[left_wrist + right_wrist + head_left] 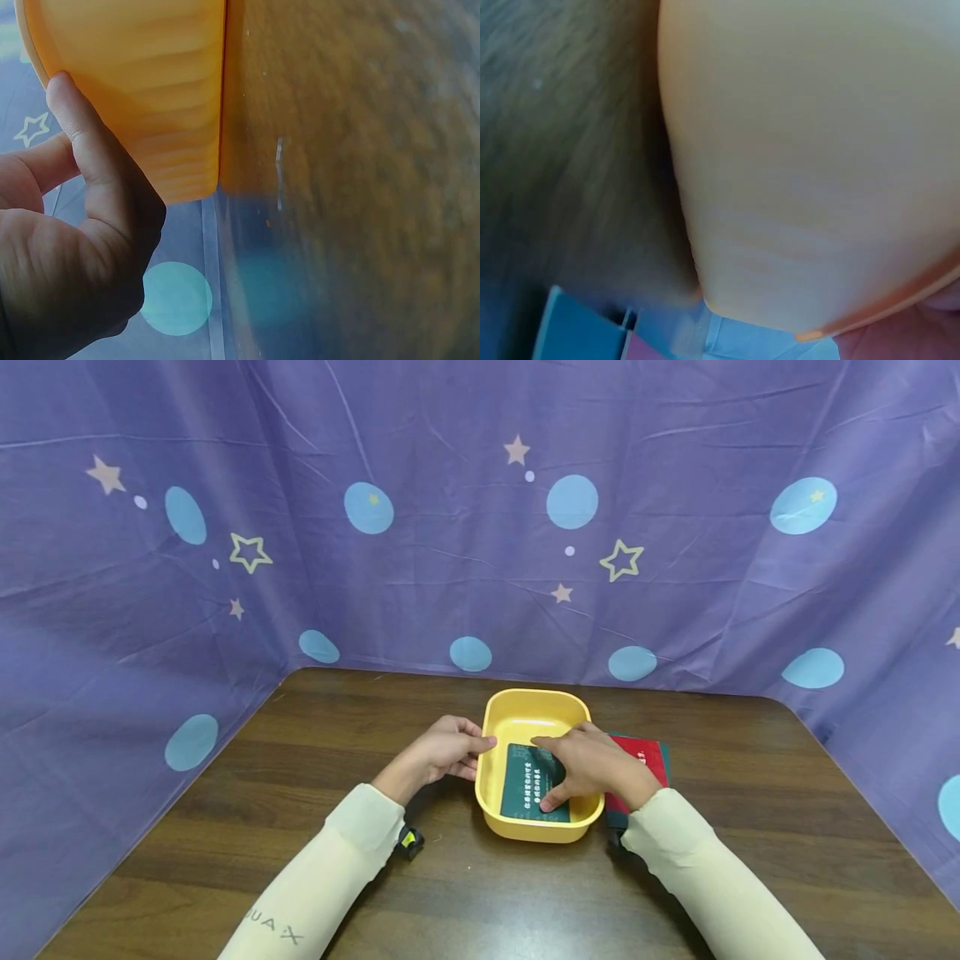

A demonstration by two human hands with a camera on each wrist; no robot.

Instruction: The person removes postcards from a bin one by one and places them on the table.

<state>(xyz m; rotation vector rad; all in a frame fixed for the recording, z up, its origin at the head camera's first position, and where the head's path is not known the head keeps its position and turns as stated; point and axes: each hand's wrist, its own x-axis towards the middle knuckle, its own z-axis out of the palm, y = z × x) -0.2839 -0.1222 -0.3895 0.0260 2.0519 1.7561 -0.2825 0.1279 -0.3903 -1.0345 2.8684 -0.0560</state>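
A yellow plastic basin (536,832) stands on the table, and a dark green booklet with white characters (517,781) lies inside it. My left hand (450,749) holds the basin's left rim, thumb over the edge and fingers outside. The left wrist view shows a fingertip (61,84) against the outer wall just below the rim. Reaching over the right rim, my right hand (592,764) is above the booklet with thumb and forefinger spread wide. Its thumb tip overlaps the cover. The basin's outer wall (802,165) hides most of this hand in the right wrist view.
Right of the basin, partly under my right forearm, lie a red booklet (651,755) and something green-edged beneath it. The brown wooden table (330,735) ends at a purple curtain (465,593) with stars and blue spots. Dark wrist straps (410,842) show at the cuffs.
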